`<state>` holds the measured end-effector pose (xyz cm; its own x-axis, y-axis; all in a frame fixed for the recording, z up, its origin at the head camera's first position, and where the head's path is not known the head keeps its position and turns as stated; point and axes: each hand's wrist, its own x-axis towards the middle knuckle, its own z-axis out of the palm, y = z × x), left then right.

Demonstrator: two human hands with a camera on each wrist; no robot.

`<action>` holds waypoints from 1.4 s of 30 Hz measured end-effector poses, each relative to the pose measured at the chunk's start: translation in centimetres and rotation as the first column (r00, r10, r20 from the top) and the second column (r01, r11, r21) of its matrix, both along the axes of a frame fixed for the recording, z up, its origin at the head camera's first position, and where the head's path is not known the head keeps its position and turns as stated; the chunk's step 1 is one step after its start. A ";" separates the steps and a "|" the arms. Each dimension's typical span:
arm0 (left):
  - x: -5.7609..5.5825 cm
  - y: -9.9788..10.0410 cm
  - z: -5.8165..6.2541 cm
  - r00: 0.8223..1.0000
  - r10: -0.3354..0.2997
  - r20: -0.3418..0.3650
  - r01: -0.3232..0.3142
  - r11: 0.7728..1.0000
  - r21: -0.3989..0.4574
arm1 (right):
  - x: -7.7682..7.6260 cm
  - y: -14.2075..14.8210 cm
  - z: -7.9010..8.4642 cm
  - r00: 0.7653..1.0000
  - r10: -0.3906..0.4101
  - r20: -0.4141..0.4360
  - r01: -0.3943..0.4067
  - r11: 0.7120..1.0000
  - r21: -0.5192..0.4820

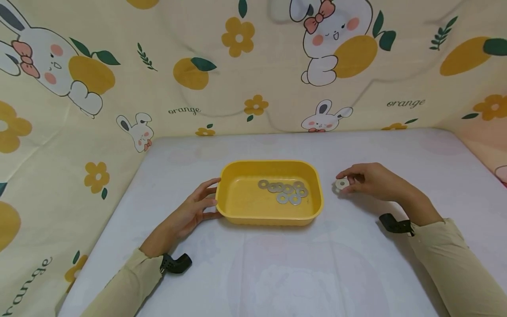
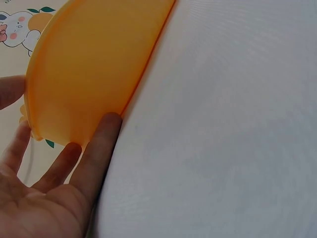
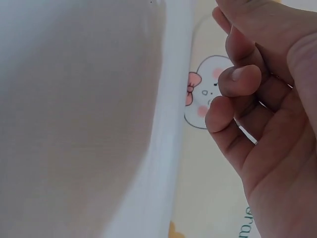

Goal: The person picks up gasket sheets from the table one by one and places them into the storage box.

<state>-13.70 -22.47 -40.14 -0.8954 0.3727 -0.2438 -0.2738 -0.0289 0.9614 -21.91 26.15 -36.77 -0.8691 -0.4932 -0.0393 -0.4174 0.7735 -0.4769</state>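
Observation:
A yellow plastic tray (image 1: 237, 211) stands on the white cloth, with several flat metal washers (image 1: 282, 198) lying loosely on its floor. At the tray's left end, my left hand (image 1: 194, 207) touches the outer wall with spread fingertips. Close up in the left wrist view, the fingers (image 2: 101, 148) lie along the tray's wall (image 2: 94, 64). To the right of the tray, my right hand (image 1: 370, 179) pinches a washer (image 1: 342, 183) between thumb and fingertips, low over the cloth. The right wrist view shows bent fingers (image 3: 240, 82) but no washer.
White cloth (image 1: 285, 268) covers the tabletop. A patterned cream curtain (image 1: 277, 75) rises behind it and along its left side. Each sleeve cuff carries a black wrist camera, the left one (image 1: 177, 264) and the right one (image 1: 396, 223).

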 end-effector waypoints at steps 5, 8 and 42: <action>0.1 0.0 0.1 1.000 0.010 0.011 -0.010 1.000 0.015 | 0.3 -0.3 0.4 1.000 0.022 -0.020 -0.022 0.999 -0.039; 0.1 -0.1 0.0 1.000 0.001 0.009 -0.002 1.000 0.022 | 0.4 -0.4 0.6 0.998 0.032 -0.053 -0.034 0.998 -0.046; 0.0 -0.1 0.0 1.000 -0.022 -0.002 0.022 1.000 0.015 | 0.8 -6.3 5.4 0.971 0.147 -0.186 -0.181 0.968 -0.177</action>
